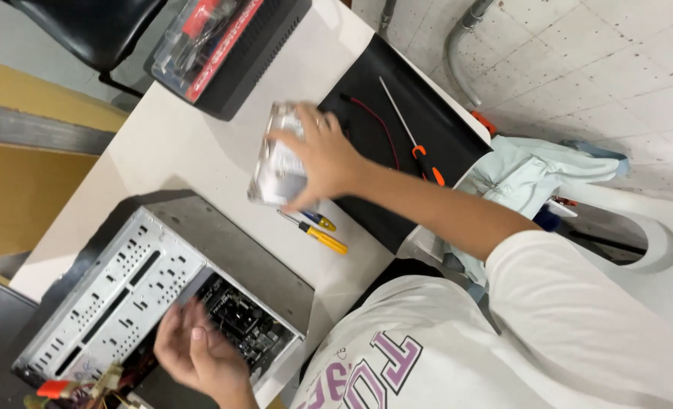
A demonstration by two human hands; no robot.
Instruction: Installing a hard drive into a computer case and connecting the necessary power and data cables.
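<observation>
Seen from above, a person in a white printed T-shirt works at a white table. The view is rotated, so which hand is which is read from the arms.

The right hand reaches out over the table and rests on a flat, rectangular silver metal drive in a clear wrapper. Its fingers are spread wide and curled over the drive's far and near edges, gripping it — whether it is lifted or lies on the table cannot be told. The drive looks stiff, fairly heavy for its bulk and sensitive to knocks; the glossy wrapper could be slippery, so the long side edges are the safest place to hold.

The left hand sits at the opening of a grey metal computer case lying on its side, fingers loosely bent and holding nothing, next to a dark circuit board inside.

Just beside the drive lie two small yellow-handled screwdrivers. Beyond it, a black side panel carries a long orange-handled screwdriver and a thin red wire. A black box holding a red-and-clear packaged tool kit stands at the table's far end. Loose coloured cables bunch at the case's near corner — these, and the case's sharp perforated frame, crowd the way in.
</observation>
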